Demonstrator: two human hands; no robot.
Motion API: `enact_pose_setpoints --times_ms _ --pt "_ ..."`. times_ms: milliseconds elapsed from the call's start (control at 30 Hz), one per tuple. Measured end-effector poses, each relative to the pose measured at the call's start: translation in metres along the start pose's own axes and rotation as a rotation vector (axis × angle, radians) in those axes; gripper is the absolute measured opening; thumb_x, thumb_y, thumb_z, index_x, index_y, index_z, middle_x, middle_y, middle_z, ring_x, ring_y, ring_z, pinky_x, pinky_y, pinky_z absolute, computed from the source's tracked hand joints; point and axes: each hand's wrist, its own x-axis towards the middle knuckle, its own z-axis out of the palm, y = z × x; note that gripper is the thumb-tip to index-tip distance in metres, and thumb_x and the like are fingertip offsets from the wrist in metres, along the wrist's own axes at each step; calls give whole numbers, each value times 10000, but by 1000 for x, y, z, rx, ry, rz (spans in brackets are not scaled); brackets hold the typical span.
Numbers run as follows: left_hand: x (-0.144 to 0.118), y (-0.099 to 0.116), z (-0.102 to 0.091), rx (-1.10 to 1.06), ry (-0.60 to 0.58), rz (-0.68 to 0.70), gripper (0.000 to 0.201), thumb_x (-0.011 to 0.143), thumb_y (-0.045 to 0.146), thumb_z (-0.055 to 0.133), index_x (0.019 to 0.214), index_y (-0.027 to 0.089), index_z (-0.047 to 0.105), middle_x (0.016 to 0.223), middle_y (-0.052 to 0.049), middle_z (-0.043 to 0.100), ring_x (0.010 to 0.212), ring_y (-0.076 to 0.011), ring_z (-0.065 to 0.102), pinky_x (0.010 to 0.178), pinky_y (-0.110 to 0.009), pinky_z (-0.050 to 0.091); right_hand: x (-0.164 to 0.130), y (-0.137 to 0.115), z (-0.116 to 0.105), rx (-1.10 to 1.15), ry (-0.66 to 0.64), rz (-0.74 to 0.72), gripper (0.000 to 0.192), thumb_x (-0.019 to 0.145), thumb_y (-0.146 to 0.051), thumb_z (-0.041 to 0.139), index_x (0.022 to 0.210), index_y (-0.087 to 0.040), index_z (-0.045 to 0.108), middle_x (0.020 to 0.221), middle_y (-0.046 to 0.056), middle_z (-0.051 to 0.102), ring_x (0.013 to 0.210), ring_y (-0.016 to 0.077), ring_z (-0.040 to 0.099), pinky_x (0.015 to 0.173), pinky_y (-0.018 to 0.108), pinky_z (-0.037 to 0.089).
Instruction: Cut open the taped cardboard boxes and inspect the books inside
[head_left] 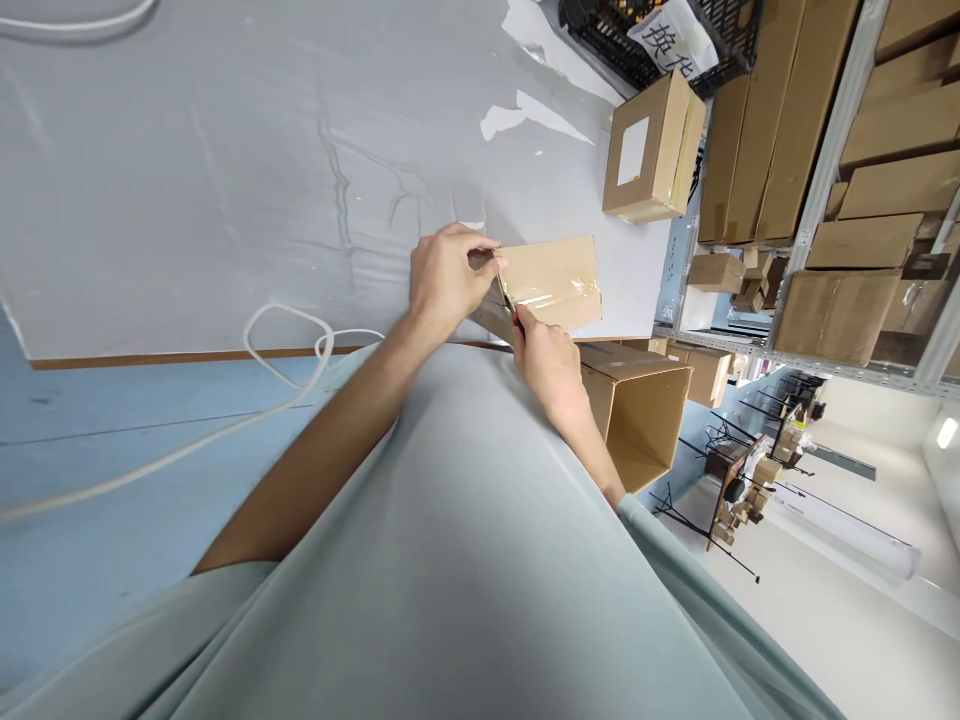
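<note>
Cardboard box (559, 265) lay just right of the frame's centre, on the grey surface (225, 200) near its lower edge, shiny tape across its upper side. The left hand (454, 270) had its grip pinched on the box's left end. The right hand (551, 365) was closed around a red and black tool (517, 318), mostly hidden, its tip at that same end. Toward the upper right stood a labelled carton (649, 150) and a black crate (604, 45).
</note>
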Motion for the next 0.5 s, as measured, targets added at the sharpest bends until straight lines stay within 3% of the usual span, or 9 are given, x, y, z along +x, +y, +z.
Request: enact_pose_setpoints --times_ms 133,333,500 --pt "3 4 1 13 15 -21 190 986 284 779 1144 265 882 1273 -16 850 1132 -262 807 1168 -458 611 -1 1 1 10 -2 11 489 1214 -233 375 1650 -235 595 1218 158 874 1118 345 836 1013 461 633" --pt "-5 10 8 50 32 -26 183 967 212 804 1130 223 886 1233 -2 864 1093 -224 819 1104 -419 632 -10 8 -3 16 -71 24 431 1211 -228 419 1566 -231 662 1193 161 875 1107 346 844 984 452 653" --pt "-4 6 14 59 82 -40 187 1015 293 776 1173 271 873 1254 -9 853 1109 -258 818 1116 -432 640 -6 17 4 25 -91 -40 446 1202 -216 466 1613 -204 640 1218 185 868 1147 355 847 1011 466 656"
